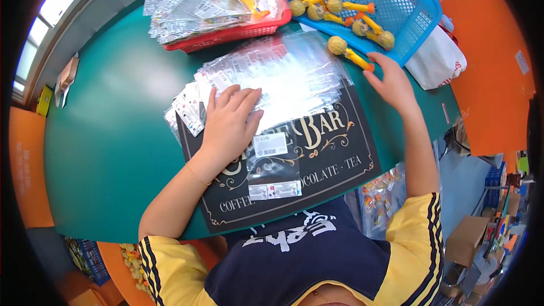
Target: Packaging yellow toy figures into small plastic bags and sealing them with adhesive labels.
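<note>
My left hand (229,122) lies on the left part of a spread stack of clear plastic bags (272,79), fingers stretched out. Just below its fingertips, a single clear bag (273,167) with white printed labels lies apart on a black printed mat (340,153). At the near edge of the blue basket, the thumb and forefinger of my right hand (392,82) are closed around the orange end of a yellow stick toy (356,58) with a round gold head. The toy's head points left, over the far right corner of the bag stack.
A blue basket (416,34) with several similar toys stands at the far right. Left of it, a red basket (226,37) is heaped with packed bags (198,8). A white bag (436,59) rests beside the blue basket. Orange boxes (487,96) stand beyond the green table (107,153).
</note>
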`<state>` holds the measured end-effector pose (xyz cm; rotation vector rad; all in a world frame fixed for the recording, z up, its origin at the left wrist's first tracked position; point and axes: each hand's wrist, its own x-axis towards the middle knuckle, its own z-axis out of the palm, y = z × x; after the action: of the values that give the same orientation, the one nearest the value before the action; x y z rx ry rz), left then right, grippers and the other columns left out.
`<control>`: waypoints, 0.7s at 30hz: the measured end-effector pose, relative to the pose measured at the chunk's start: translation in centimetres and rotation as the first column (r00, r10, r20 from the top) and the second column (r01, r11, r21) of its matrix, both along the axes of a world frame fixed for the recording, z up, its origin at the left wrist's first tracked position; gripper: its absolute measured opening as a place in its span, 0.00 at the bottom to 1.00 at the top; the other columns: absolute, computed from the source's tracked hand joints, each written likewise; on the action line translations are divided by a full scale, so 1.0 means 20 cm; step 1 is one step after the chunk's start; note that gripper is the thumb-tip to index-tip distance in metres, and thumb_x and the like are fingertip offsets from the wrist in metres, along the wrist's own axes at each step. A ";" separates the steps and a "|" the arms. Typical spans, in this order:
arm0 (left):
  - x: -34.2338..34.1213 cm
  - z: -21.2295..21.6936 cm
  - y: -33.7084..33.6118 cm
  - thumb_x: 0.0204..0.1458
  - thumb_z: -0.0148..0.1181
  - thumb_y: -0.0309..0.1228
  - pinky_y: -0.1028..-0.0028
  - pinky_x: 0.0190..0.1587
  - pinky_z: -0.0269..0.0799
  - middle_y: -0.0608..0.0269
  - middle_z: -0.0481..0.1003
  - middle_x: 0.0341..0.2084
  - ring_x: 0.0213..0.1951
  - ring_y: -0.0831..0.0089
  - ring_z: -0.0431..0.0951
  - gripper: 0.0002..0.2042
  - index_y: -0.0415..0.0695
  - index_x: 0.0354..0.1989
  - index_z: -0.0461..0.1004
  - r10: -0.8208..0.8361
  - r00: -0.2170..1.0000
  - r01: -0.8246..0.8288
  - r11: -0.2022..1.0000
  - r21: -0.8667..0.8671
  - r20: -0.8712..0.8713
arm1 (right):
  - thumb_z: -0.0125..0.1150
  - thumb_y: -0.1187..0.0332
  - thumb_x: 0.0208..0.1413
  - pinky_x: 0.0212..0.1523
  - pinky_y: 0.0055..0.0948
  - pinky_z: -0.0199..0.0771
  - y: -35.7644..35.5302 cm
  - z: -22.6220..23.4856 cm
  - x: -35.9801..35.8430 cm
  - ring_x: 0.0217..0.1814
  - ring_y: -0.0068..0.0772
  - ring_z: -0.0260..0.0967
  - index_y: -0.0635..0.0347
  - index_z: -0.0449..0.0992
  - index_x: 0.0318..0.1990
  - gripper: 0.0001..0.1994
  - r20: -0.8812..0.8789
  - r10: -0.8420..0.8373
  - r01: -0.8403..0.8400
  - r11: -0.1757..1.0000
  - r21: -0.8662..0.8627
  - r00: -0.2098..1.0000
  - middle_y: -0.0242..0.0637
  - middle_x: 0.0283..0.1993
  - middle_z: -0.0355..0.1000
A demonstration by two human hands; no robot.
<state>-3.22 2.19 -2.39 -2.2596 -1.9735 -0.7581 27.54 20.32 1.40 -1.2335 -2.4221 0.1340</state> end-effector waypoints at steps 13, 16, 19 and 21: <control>0.01 0.02 -0.03 0.44 0.57 0.33 0.47 0.63 0.44 0.62 0.69 0.44 0.53 0.60 0.64 0.19 0.47 0.47 0.70 -0.037 0.997 0.042 0.997 -0.069 0.068 | 0.55 0.66 0.58 0.40 0.22 0.68 -0.22 0.02 -0.49 0.37 0.23 0.69 0.62 0.60 0.53 0.19 -0.712 -0.177 -0.646 0.313 -0.696 0.680 0.37 0.37 0.72; 0.02 0.04 -0.02 0.43 0.58 0.34 0.47 0.62 0.45 0.62 0.69 0.41 0.51 0.62 0.65 0.18 0.46 0.45 0.70 -0.065 0.996 0.075 0.987 -0.143 0.068 | 0.51 0.64 0.60 0.46 0.25 0.70 -0.31 -0.03 -0.65 0.44 0.24 0.70 0.60 0.63 0.50 0.14 -0.637 -0.276 -0.653 0.042 -0.756 0.719 0.34 0.35 0.71; 0.02 0.02 -0.01 0.42 0.60 0.34 0.47 0.61 0.46 0.62 0.68 0.39 0.50 0.62 0.65 0.17 0.47 0.43 0.70 -0.096 0.987 0.104 0.993 -0.058 0.127 | 0.51 0.64 0.60 0.44 0.22 0.71 -0.30 -0.10 -0.70 0.46 0.24 0.70 0.58 0.65 0.47 0.12 -0.626 -0.377 -0.677 -0.004 -0.736 0.683 0.32 0.33 0.71; 0.02 0.03 -0.01 0.41 0.60 0.34 0.47 0.61 0.47 0.63 0.68 0.39 0.51 0.63 0.65 0.17 0.47 0.42 0.70 -0.102 0.984 0.113 0.991 -0.069 0.148 | 0.52 0.63 0.59 0.42 0.19 0.72 -0.28 -0.13 -0.71 0.45 0.22 0.70 0.57 0.66 0.45 0.11 -0.606 -0.486 -0.694 0.001 -0.720 0.629 0.30 0.32 0.70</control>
<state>-2.84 2.01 -1.86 -2.4382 -1.9869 -0.8951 13.36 14.75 -1.12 -0.8486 -1.1756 2.3959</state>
